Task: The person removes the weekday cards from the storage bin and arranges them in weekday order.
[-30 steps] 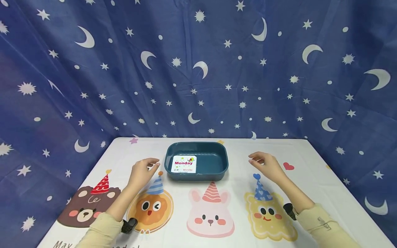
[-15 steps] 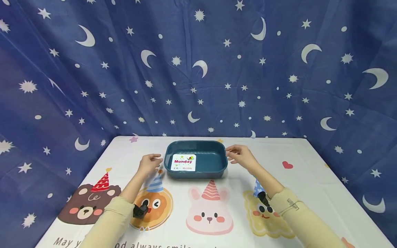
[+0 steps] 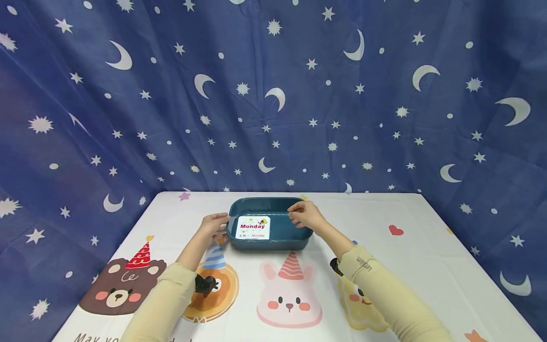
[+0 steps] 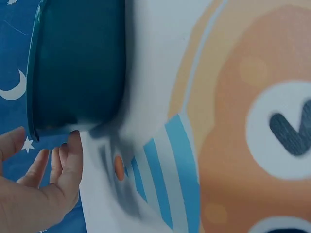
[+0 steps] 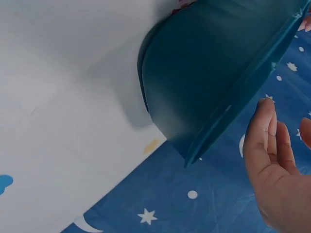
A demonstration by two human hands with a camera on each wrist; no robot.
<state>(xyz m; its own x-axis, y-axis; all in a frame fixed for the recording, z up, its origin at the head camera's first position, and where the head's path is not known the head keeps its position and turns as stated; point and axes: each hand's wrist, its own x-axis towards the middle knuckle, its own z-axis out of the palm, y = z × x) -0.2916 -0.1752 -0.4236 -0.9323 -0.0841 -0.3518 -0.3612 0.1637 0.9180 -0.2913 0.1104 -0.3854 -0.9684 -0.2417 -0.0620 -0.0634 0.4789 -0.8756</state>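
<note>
A dark teal plastic bin (image 3: 269, 244) with a raised rim stands at the back middle of the table. In its left part lies a white card (image 3: 254, 228) printed "Monday" in pink. My left hand (image 3: 214, 225) is at the bin's left end; in the left wrist view, a fingertip (image 4: 74, 138) seems to touch the wall, while the thumb stays near the rim. My right hand (image 3: 306, 216) is over the bin's right end, fingers loosely bent and holding nothing. In the right wrist view its fingers (image 5: 262, 126) stand apart from the rim.
A white tablecloth (image 3: 342, 221) with cartoon animal prints covers the table. Behind it and at the sides hangs a blue curtain (image 3: 239, 118) with moons and stars. A black wrist device (image 3: 206, 284) sits below the left sleeve, another (image 3: 335, 267) by the right sleeve.
My right hand has moved left, from beside the bin to over its right end. My left hand has moved right, up to the bin's left end. The bin and card stay in place.
</note>
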